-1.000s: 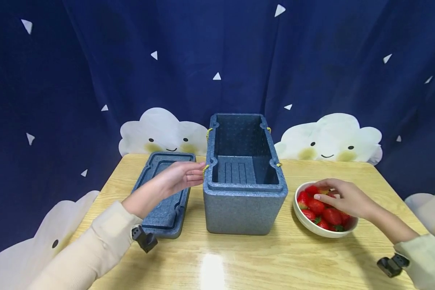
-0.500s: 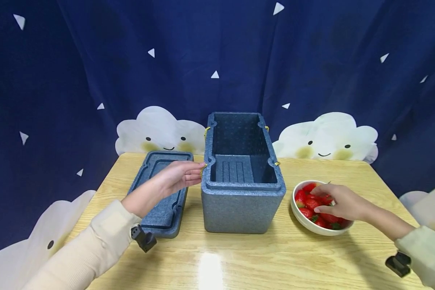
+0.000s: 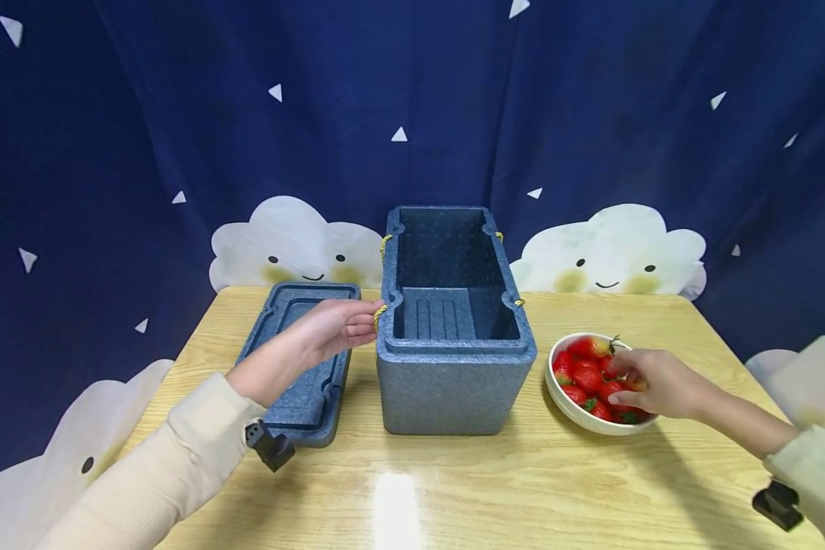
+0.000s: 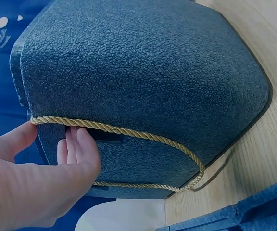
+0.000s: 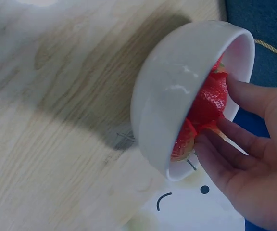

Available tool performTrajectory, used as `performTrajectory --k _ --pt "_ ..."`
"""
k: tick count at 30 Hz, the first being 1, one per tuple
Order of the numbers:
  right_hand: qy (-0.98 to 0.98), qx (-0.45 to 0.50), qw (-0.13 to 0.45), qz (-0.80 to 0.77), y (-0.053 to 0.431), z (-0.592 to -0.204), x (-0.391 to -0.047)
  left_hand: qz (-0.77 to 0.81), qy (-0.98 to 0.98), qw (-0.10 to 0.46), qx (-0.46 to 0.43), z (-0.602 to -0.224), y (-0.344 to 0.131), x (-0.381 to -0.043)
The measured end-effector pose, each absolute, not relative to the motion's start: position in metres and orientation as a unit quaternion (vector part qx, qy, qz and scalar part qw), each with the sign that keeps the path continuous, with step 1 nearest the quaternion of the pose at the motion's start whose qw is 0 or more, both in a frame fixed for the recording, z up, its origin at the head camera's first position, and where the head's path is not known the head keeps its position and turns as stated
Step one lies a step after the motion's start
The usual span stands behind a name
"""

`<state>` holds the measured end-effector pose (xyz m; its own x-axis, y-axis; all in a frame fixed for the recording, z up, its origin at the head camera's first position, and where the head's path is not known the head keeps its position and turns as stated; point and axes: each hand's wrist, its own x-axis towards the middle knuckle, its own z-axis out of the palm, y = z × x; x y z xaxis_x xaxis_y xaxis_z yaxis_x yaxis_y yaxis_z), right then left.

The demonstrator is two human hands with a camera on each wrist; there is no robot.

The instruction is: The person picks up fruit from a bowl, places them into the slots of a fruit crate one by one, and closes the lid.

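Note:
A deep blue-grey foam box (image 3: 447, 397) stands lidless in the middle of the table, its inside bare. Beside its left wall is my left hand (image 3: 330, 325), fingers extended. The left wrist view has the fingertips at a dark recess under a yellow rope (image 4: 153, 137), the thumb by the rim. To the right, a white bowl (image 3: 580, 420) holds several red strawberries (image 3: 587, 376). My right hand (image 3: 667, 382) reaches into it from the right. Its thumb and fingers pinch a strawberry (image 5: 209, 102) still among the others; the palm stays outside the rim.
The box's lid (image 3: 292, 401) lies flat on the wooden table (image 3: 481, 489), left of the box and partly under the left forearm. A dark blue curtain (image 3: 344, 61) with white clouds hangs behind the table.
My right hand's thumb and fingers have drawn in around a strawberry, and the strawberries in the bowl have shifted. My left hand stays at the box. The whole head view drifts slightly left and up.

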<state>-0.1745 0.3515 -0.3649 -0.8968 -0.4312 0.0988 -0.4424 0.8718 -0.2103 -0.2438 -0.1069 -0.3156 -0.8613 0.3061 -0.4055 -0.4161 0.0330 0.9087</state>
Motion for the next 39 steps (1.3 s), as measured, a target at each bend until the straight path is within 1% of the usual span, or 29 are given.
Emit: performTrajectory --k 5,15,27,39 --pt "-0.966 0.227 0.044 0.117 0.350 -0.371 -0.174 0.696 0.669 0.259 -0.038 -0.315 -0.107 -0.244" --pt "-0.972 0.198 0.034 0.123 0.345 -0.379 -0.172 0.706 0.659 0.254 -0.053 -0.315 -0.107 -0.243" --pt "-0.976 0.155 -0.017 0.150 0.351 -0.361 -0.176 0.719 0.644 0.253 -0.066 -0.315 -0.107 -0.241" --pt "-0.967 0.120 -0.043 0.219 0.352 -0.348 -0.184 0.736 0.623 0.254 -0.074 -0.316 -0.107 -0.242"
